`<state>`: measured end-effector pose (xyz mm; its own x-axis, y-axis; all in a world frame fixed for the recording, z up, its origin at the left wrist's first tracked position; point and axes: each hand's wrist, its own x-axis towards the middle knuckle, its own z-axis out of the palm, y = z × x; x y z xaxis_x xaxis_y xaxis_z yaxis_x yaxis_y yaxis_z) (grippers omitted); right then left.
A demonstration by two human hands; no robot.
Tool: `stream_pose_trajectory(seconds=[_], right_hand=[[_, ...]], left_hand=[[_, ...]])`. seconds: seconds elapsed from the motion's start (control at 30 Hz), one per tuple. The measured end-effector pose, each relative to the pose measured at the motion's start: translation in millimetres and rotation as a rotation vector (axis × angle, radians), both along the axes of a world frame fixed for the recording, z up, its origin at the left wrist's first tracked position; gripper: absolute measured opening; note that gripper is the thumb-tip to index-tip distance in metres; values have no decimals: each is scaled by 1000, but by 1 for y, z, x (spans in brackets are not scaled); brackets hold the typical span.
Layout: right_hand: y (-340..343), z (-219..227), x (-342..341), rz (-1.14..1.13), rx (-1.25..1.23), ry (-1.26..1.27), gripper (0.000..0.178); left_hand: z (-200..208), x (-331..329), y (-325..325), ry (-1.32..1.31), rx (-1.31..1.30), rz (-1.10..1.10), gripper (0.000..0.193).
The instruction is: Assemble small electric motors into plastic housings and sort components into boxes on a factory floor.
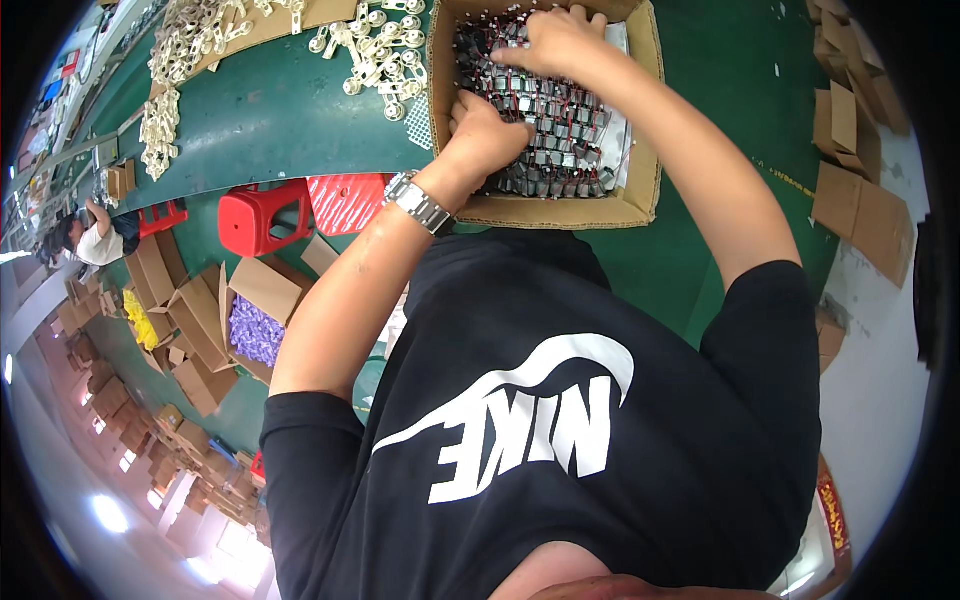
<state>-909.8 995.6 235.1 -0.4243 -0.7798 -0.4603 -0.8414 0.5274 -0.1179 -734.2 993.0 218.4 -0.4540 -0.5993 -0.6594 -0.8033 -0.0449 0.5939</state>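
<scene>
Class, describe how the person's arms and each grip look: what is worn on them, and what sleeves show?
The left grip and right grip are both ungloved. A silver-coloured metal link-band watch circles the left wrist; none shows on the right. Short, plain black sleeves cover the upper arms, leaving the forearms bare.

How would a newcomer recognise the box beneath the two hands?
Start at the green table. At its right side, an open cardboard box lies beneath the left hand and right hand. Unlike the box of purple pieces, it holds rows of red-wired dark parts.
</scene>
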Motion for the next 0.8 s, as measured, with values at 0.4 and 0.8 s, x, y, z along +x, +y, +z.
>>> stream_pose_trajectory(seconds=[0.4, 0.8], right_hand=[[3, -50, 56, 1, -475, 186, 73], [13, 20, -22, 676, -147, -216, 38]], left_hand=[[-7, -21, 24, -314, -151, -263, 159], [-6, -55, 52, -257, -176, -57, 168]])
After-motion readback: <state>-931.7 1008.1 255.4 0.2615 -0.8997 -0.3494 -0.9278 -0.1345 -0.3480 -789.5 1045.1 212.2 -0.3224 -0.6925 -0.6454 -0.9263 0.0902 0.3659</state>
